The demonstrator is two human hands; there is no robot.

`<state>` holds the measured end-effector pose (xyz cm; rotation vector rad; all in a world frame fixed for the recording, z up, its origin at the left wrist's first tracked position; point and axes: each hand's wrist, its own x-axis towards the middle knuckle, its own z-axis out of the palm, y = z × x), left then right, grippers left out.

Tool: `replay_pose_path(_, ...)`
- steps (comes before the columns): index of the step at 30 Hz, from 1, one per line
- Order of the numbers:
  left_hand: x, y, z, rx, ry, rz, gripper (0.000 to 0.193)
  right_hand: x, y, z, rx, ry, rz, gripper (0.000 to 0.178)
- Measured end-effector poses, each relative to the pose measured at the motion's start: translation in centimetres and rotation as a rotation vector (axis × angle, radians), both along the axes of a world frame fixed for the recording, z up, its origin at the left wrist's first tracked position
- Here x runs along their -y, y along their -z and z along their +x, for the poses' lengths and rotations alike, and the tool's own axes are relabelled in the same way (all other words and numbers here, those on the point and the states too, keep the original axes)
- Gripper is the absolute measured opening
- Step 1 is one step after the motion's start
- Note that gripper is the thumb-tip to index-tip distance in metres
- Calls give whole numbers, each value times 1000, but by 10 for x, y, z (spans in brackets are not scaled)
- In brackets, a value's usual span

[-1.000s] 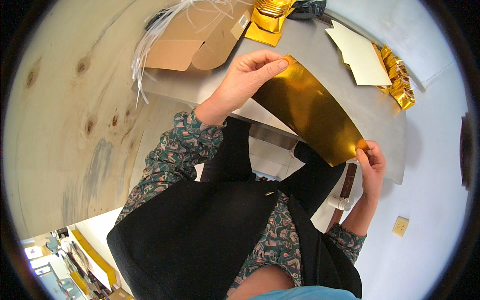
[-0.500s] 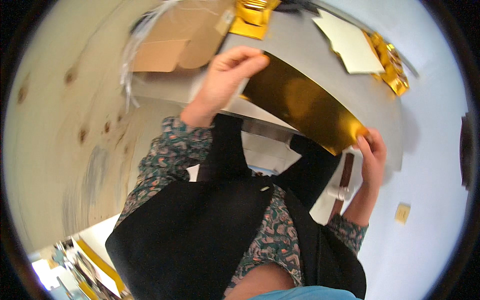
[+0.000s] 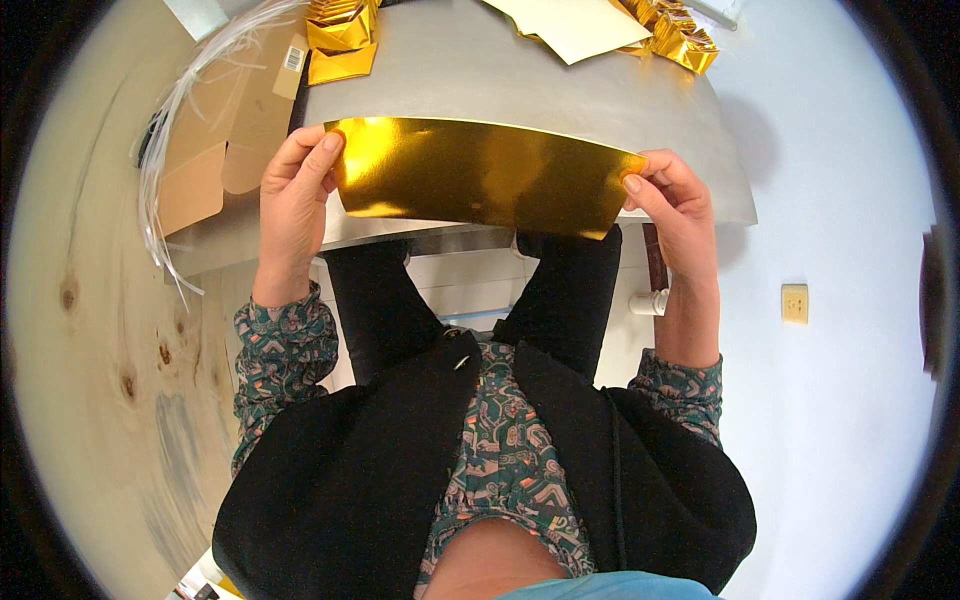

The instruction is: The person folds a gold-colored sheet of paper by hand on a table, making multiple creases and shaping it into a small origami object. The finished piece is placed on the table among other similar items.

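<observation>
A flat strip of shiny gold foil card (image 3: pixel 480 175) stretches between my two hands, over the near edge of the grey table (image 3: pixel 450 75). My left hand (image 3: pixel 298 195) pinches its left end, thumb on the front face. At the other end my right hand (image 3: pixel 680 205) grips the upper right corner between thumb and fingers. The strip lies nearly level and bows slightly, with bright reflections at its left side. The fingers behind the card are partly hidden.
An open cardboard box (image 3: pixel 205 165) with white plastic strands (image 3: pixel 150 190) stands at the left. Folded gold foil pieces (image 3: pixel 342 40) lie at the back left, more gold pieces (image 3: pixel 685 45) at the back right, beside pale cream sheets (image 3: pixel 570 25). An outlet (image 3: pixel 795 303) is on the right wall.
The gold card has gone from a steep slant to nearly level. My right hand has risen in view and my left hand has moved left and lower. The whole view has also turned.
</observation>
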<state>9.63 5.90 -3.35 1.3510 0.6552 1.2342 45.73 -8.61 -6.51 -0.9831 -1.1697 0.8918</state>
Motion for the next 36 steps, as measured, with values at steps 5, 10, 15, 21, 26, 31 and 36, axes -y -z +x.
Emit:
replay_pose_path(5,-1,0,-6,-7,94,17,13,4,-3,-2,-9,9,35,4)
replay_pose_path(10,3,2,-5,8,63,1,13,6,-5,-1,-17,-4,18,4)
replay_pose_path(15,4,3,-6,8,68,0,13,7,-6,-4,25,33,3,4)
replay_pose_path(21,4,8,-8,-40,49,-54,12,2,-7,-2,80,77,-51,6)
replay_pose_path(26,0,12,-8,-217,35,-50,14,-8,0,10,144,137,-126,5)
replay_pose_path(31,-9,19,4,-605,10,77,17,-39,8,28,284,98,-230,8)
replay_pose_path(36,-5,25,21,-1086,-236,325,25,-72,18,42,422,112,-354,8)
